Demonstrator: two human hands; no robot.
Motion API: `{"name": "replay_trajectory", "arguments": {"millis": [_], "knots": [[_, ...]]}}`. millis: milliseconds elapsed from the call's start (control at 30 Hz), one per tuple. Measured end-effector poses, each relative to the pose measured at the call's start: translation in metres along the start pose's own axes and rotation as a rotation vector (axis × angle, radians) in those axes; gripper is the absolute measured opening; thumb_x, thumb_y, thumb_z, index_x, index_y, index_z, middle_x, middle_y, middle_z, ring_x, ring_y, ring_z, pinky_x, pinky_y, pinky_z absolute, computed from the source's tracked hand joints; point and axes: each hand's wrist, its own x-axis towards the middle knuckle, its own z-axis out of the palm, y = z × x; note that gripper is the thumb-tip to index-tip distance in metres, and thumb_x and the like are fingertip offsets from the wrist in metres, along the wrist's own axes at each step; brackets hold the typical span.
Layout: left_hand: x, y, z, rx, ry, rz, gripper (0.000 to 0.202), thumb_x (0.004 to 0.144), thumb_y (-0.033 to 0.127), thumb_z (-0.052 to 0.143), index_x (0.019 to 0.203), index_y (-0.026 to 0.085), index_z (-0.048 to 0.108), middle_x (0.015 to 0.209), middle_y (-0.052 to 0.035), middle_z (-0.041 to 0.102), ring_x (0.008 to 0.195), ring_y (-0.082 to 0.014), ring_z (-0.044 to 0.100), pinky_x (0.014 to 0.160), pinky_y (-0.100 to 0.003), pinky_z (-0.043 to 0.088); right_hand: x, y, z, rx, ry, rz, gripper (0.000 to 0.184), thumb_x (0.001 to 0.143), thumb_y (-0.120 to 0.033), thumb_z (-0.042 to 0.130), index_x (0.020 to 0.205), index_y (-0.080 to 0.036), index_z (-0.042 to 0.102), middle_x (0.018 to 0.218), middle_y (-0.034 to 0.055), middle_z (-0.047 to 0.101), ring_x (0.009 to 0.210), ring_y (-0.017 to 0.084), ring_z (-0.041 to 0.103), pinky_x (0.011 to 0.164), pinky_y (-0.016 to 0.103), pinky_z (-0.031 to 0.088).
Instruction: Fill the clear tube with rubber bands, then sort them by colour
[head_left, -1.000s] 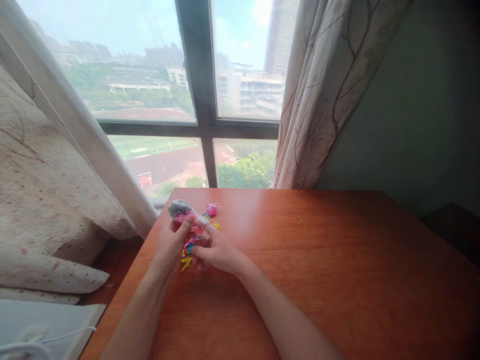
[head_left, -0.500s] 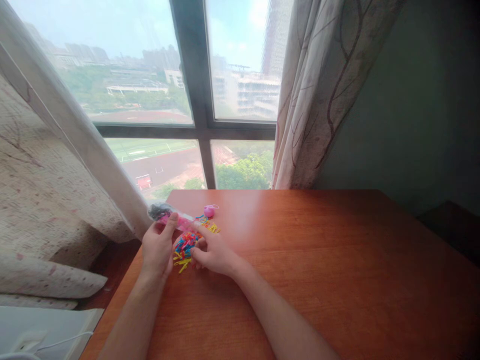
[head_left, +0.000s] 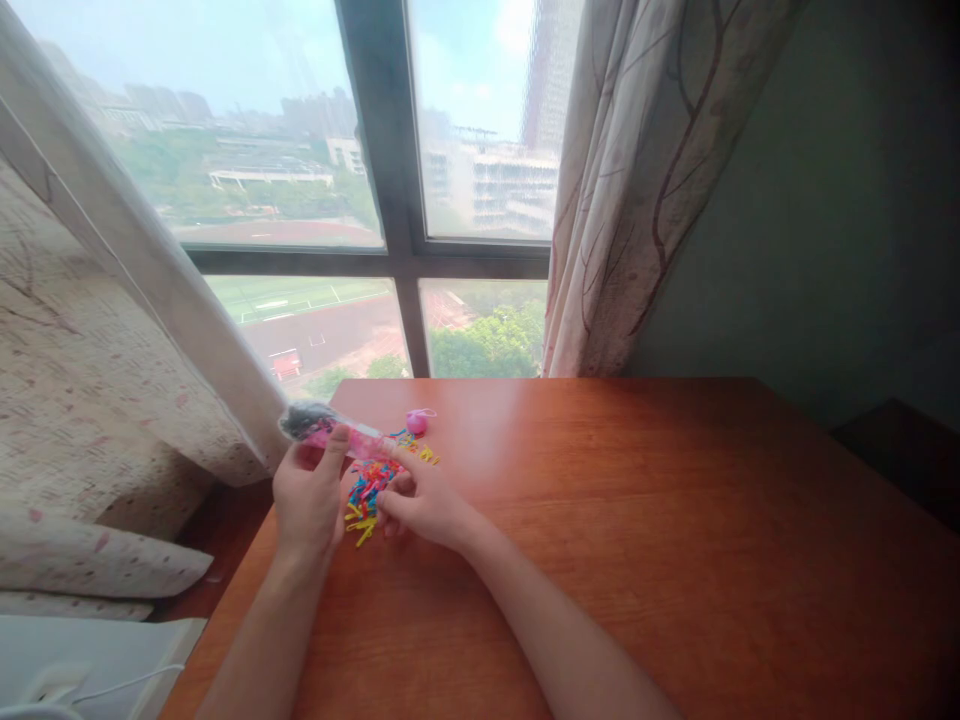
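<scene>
My left hand [head_left: 307, 495] is closed round a clear plastic bag [head_left: 360, 440] with pink and black contents, its thumb lying on top. The bag is tilted, its dark end up at the left. At its right end, the index finger of my right hand [head_left: 424, 505] reaches to the plastic. That hand's thumb and other fingers are curled together beside a pile of small thin strips [head_left: 367, 490] in blue, red and yellow; anything between them is hidden. Behind the pile sits a small round pink object [head_left: 417, 422] with a pale loop.
The brown wooden table [head_left: 637, 520] stretches to the right and ends at a window [head_left: 480, 320]. Patterned curtains [head_left: 615, 200] hang on both sides. At the lower left stands a white surface [head_left: 97, 650] with a cable on it.
My left hand and the bag have shifted slightly left, with the bag's dark end a little higher. My right hand has moved slightly left too. The pile looks much the same.
</scene>
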Motion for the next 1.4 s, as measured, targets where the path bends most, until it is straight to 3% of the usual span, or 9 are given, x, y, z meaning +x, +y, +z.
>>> {"name": "replay_trajectory", "arguments": {"millis": [167,400,633,933,1233,1400], "knots": [[0.003,-0.002,-0.006,0.138,-0.011,0.132,0.039,0.063,0.04,0.084,0.087,0.016,0.064,0.079,0.0025,0.066,0.068,-0.0115,0.061,0.073,-0.025,0.051,0.002,-0.003,-0.004,0.065,0.052,0.038,0.065,0.08,-0.016,0.059,0.142,-0.016,0.038,0.059,-0.0079,0.061,0.045,0.009,0.054,0.046,0.02,0.047],[0.002,0.004,-0.003,0.199,0.022,0.202,0.038,0.06,0.036,0.086,0.085,0.016,0.066,0.076,0.0024,0.067,0.068,-0.0119,0.06,0.071,-0.023,0.049,0.002,0.001,-0.009,-0.213,0.256,-0.035,0.049,0.076,-0.008,0.054,0.124,-0.018,0.058,0.056,-0.0082,0.057,0.048,0.01,0.054,0.053,0.02,0.045],[0.005,0.005,-0.005,0.178,0.026,0.201,0.037,0.06,0.032,0.086,0.086,0.014,0.066,0.078,0.0019,0.069,0.068,-0.0098,0.061,0.071,-0.021,0.05,0.003,0.004,-0.015,-0.351,0.354,-0.085,0.037,0.079,-0.011,0.053,0.113,-0.018,0.065,0.058,-0.0068,0.056,0.054,0.01,0.056,0.055,0.019,0.043],[0.001,0.009,-0.007,0.301,-0.015,0.206,0.032,0.064,0.034,0.083,0.086,0.017,0.068,0.082,-0.0013,0.072,0.075,-0.0162,0.068,0.072,-0.025,0.053,0.003,0.005,-0.015,-0.315,0.373,-0.105,0.035,0.079,-0.011,0.052,0.11,-0.016,0.066,0.058,-0.006,0.055,0.054,0.011,0.057,0.054,0.018,0.042],[0.004,0.009,-0.012,0.315,0.021,0.186,0.038,0.064,0.039,0.084,0.086,0.014,0.065,0.074,0.0009,0.067,0.065,-0.013,0.06,0.063,-0.024,0.048,0.003,0.007,-0.013,-0.299,0.343,-0.123,0.033,0.08,-0.016,0.053,0.109,-0.018,0.068,0.059,-0.0053,0.057,0.055,0.011,0.054,0.056,0.02,0.044],[0.003,0.013,-0.008,0.194,0.078,0.125,0.044,0.059,0.042,0.086,0.085,0.014,0.062,0.073,0.0038,0.063,0.062,-0.0095,0.056,0.061,-0.021,0.047,0.001,0.004,-0.01,-0.257,0.294,-0.156,0.037,0.081,-0.018,0.053,0.114,-0.018,0.068,0.059,-0.0051,0.056,0.053,0.01,0.05,0.055,0.02,0.043]]}}
